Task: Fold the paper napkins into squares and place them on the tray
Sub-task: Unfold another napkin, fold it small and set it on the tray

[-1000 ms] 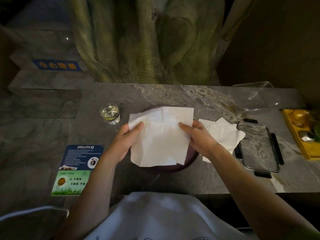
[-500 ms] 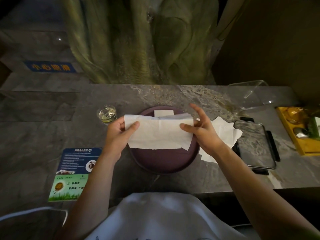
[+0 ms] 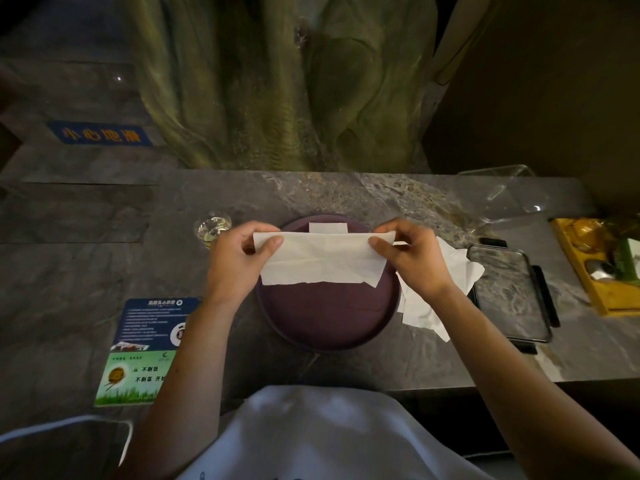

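A white paper napkin [image 3: 322,259], folded in half into a long strip, hangs above the round dark purple tray [image 3: 329,317]. My left hand [image 3: 235,261] pinches its upper left corner and my right hand [image 3: 412,258] pinches its upper right corner. A small folded napkin [image 3: 328,227] lies at the tray's far edge, partly hidden by the strip. Loose unfolded napkins [image 3: 436,296] lie in a pile on the table just right of the tray, partly under my right wrist.
A small glass [image 3: 212,227] stands left of the tray behind my left hand. A clear lid with black clips [image 3: 509,292] lies to the right, a clear box [image 3: 502,199] behind it, a yellow tray [image 3: 599,265] at far right. A printed card [image 3: 145,348] lies front left.
The napkin went from an open sheet to a strip folded in half, its top edge brought over. Both hands moved up and apart to its top corners.
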